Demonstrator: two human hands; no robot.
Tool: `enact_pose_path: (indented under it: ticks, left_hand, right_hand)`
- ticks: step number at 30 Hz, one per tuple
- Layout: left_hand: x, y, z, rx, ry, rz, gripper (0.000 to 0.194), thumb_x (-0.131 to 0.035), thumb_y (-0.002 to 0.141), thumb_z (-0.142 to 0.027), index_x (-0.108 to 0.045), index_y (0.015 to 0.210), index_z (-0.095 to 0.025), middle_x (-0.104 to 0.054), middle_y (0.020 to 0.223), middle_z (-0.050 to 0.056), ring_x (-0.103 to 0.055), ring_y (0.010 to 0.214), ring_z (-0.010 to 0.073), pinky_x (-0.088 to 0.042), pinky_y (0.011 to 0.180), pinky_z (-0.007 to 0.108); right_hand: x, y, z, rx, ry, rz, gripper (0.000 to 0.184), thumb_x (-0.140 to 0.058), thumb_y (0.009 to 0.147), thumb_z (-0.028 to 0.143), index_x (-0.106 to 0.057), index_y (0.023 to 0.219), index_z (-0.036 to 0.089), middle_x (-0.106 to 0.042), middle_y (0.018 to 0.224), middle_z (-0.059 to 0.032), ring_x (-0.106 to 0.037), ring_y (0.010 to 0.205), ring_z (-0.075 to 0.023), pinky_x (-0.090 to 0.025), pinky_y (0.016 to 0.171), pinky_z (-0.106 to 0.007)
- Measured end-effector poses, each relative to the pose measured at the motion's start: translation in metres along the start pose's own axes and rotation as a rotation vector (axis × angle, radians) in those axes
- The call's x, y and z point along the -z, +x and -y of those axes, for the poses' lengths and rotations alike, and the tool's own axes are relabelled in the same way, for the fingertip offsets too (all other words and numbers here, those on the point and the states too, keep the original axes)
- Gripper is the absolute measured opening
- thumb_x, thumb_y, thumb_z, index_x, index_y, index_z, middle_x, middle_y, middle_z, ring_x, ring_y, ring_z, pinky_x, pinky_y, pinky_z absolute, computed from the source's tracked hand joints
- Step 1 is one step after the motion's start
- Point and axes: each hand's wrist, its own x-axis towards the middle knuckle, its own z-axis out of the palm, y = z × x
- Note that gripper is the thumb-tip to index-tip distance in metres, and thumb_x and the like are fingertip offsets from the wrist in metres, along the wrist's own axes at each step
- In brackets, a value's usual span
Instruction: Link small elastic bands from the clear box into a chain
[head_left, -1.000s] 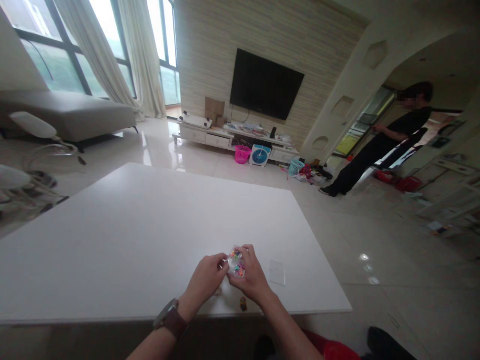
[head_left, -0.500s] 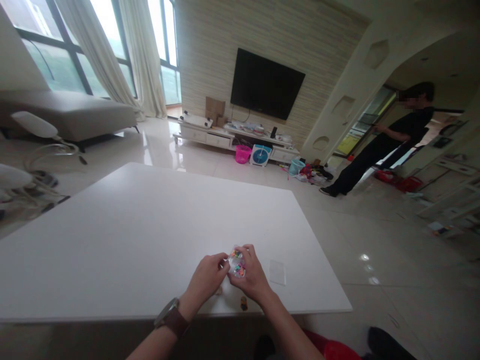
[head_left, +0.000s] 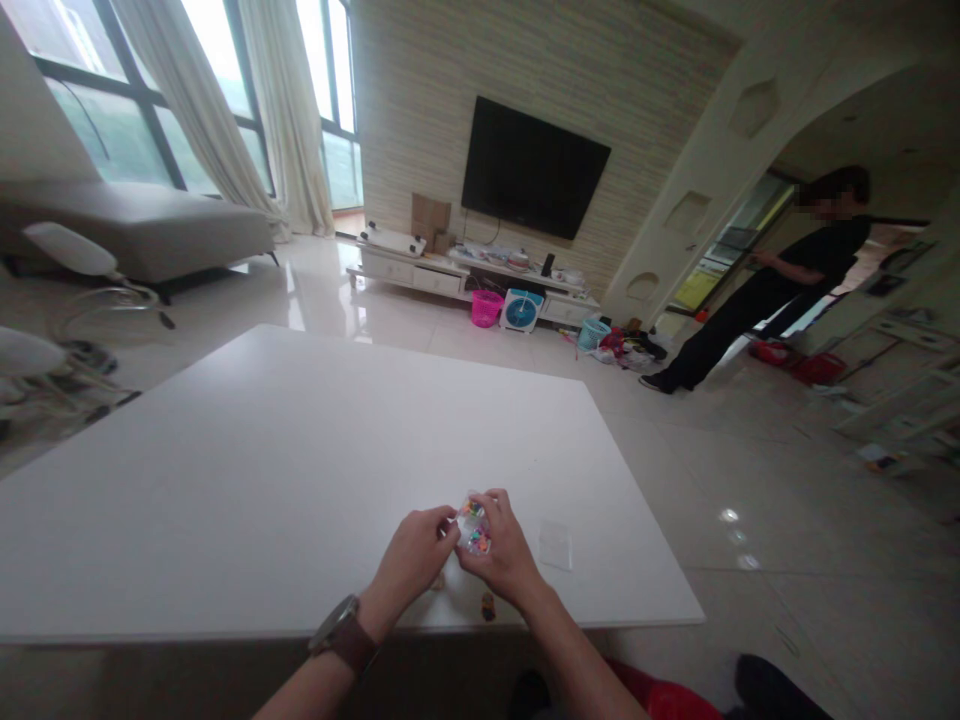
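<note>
Curling around a clear box [head_left: 471, 528], right hand [head_left: 501, 548] grips; left hand [head_left: 417, 546] touches, hold unclear.

Pink basket [head_left: 484, 313] beside fan [head_left: 521, 312]

Single wide view from a camera worn on a person's head, facing forward and down across a white table [head_left: 315, 440]; the wearer's left hand [head_left: 415, 548] and right hand [head_left: 505, 555] are near, at lower centre, forearms entering from the bottom edge. The far wall's television [head_left: 535, 168] slopes down rightward, the room appearing tilted
</note>
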Motion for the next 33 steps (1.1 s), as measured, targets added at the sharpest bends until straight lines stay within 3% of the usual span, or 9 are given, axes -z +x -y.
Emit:
enact_pose_path:
  ticks: [33]
  left_hand:
    - [0.0034, -0.0017, -0.0025, -0.004, 0.011, 0.007, 0.027, -0.05, 0.09, -0.024, -0.076, 0.088, -0.016, -0.074, 0.077, 0.007, -0.06, 0.069, 0.0166, -0.035, 0.068, 0.027]
  right_hand:
    - [-0.0016, -0.0004, -0.0002, -0.02, -0.013, 0.006, 0.066, -0.076, 0.071, 0.017, -0.051, 0.132, 0.023, -0.045, 0.122, -0.0071, -0.056, 0.109, -0.0216, -0.052, 0.099, -0.038]
